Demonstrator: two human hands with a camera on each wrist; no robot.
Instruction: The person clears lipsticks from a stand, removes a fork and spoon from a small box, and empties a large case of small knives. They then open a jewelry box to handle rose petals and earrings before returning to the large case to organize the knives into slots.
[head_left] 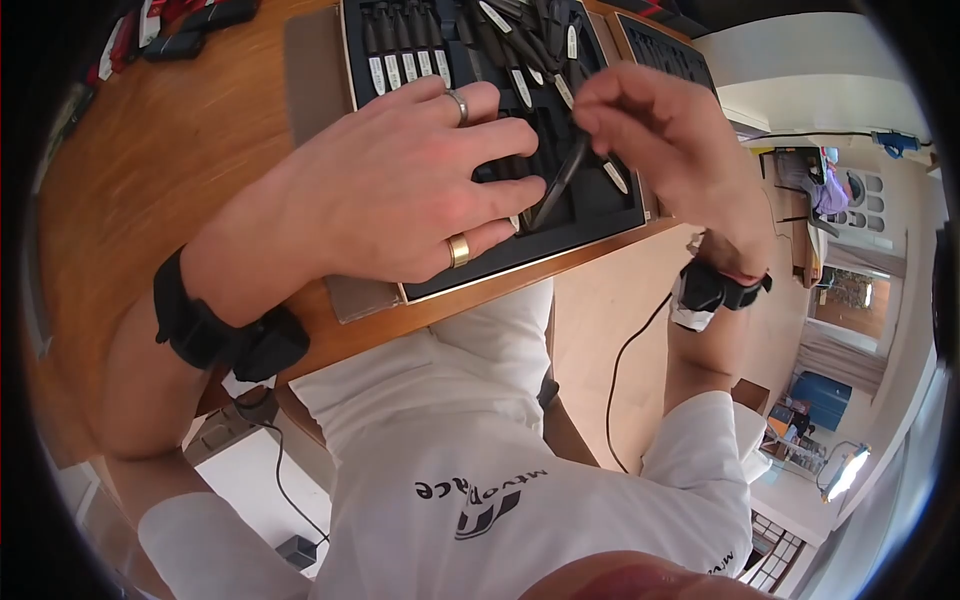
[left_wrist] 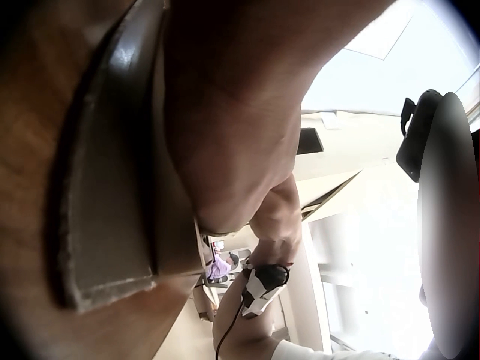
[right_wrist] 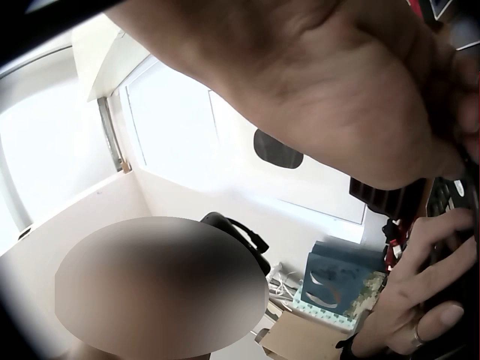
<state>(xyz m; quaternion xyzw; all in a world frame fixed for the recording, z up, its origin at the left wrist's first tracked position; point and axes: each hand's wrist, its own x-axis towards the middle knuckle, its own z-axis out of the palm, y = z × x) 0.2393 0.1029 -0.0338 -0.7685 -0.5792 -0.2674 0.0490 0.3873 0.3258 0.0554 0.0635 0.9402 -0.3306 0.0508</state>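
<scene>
In the head view a shallow case with a black insert [head_left: 590,212] holds slim black pieces with white labels, a row of them [head_left: 405,40] at the upper left and others lying loosely at the top. Thumb and fingers of the right hand [head_left: 675,135] pinch a thin black piece [head_left: 562,185], tilted with its lower end in the case. Over the case's near left part spreads the left hand [head_left: 390,185], fingers slightly bent; its fingertips lie by that piece, contact unclear. The right wrist view shows the right hand [right_wrist: 330,97] close up, the ringed left hand [right_wrist: 412,292] below.
A second case [head_left: 660,50] with dark pieces adjoins on the right. Red and black items [head_left: 180,35] lie at the table's upper left. A brown flap [left_wrist: 112,202] stands beside the left hand. A cable [head_left: 625,370] hangs from the right wrist.
</scene>
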